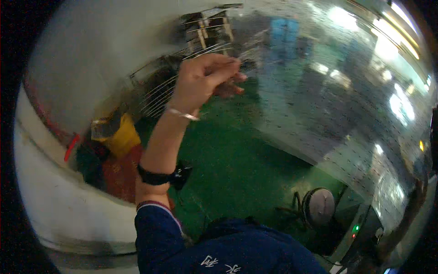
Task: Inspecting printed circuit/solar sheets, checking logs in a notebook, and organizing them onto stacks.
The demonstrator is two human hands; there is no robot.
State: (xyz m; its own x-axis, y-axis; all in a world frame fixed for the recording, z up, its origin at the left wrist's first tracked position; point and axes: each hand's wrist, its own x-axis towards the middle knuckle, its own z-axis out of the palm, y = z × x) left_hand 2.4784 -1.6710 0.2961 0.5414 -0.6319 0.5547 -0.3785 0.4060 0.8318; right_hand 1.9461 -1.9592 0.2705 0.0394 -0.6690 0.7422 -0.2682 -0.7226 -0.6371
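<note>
My left hand (210,77) is raised in the middle of the view, its arm coming up from a dark blue sleeve (159,237). Thumb and forefinger tips come together in a pinch, while the other fingers curl loosely below. Whether anything small is between the tips, I cannot make out. A thin bracelet (182,113) circles the wrist, and a black strap with a small dark device (181,176) is on the forearm. Behind the hand is a wire rack (159,93), blurred. I see no right hand.
A broad, speckled glossy surface (315,123) with bright reflections fills the right. Lower right are a round-topped stool-like object (319,206) and a dark unit with small lights (356,228). A yellow container (123,134) stands left, by the white curved surface (59,205). The floor (223,169) is green.
</note>
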